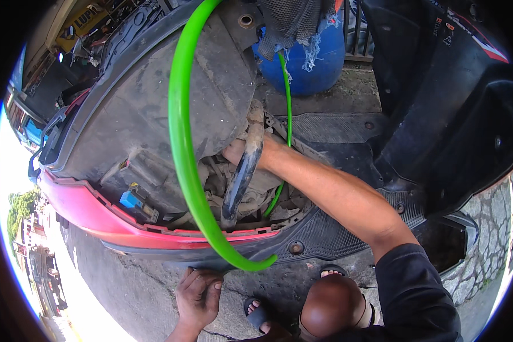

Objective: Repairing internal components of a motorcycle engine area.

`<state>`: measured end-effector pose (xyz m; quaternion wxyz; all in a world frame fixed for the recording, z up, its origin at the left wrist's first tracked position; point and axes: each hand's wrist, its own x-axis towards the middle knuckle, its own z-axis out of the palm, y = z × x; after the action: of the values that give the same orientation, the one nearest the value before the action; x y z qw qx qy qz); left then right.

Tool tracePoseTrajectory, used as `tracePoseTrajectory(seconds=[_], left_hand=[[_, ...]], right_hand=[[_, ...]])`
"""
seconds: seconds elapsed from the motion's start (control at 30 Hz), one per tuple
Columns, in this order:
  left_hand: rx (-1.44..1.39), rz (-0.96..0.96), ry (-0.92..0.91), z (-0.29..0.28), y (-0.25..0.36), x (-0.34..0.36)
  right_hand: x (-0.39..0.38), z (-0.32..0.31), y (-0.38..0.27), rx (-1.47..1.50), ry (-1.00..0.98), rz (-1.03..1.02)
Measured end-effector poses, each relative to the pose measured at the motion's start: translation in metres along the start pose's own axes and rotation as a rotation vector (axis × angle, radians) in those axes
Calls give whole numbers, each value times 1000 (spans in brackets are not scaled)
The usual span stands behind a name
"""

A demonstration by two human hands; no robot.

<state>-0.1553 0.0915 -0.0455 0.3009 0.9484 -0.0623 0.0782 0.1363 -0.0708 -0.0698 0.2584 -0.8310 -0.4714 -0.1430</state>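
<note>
A scooter with its engine bay uncovered lies across the view, its red side panel [125, 219] facing me. My right hand [235, 150] reaches into the bay, behind a worn black-and-bare-metal frame tube [245, 165]; its fingers are hidden in the machinery. My left hand [198, 293] is low beside the scooter, fingers curled against the dark lower edge of the side panel. Above the bay curves a bright green hose [180, 119], its tip near the footboard. A thinner-looking green length [288, 102] runs down past my right wrist into the bay.
A blue plastic drum [319, 68] with a frayed grey mesh cloth [293, 23] stands beyond the scooter. The ribbed black footboard [347, 225] and black front leg shield [444, 102] are at the right. My knee [332, 305] and sandalled feet are below.
</note>
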Motion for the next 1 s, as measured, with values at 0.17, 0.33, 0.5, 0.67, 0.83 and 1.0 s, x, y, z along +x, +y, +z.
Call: tracePoseTrajectory(seconds=[0.17,0.33,0.5,0.67,0.83,1.0], left_hand=[[-63,11,61,1,-8,-9],[-225,218,323,-41,54,30],[-569,151,312,-56,127,124],[-677,104,367,-79,141,154],[-1026,73,1050,-212,92,66],[-626,-311,1636,-290,-15,-102]], right_hand=[[-24,-23,-17,221,-97,180],[-114,-51,-20,-42,124,25],[-128,-101,-44,357,293,723],[-125,-113,-34,601,493,794],[-136,-109,-29,678,326,820],[-122,-99,-44,778,178,718]])
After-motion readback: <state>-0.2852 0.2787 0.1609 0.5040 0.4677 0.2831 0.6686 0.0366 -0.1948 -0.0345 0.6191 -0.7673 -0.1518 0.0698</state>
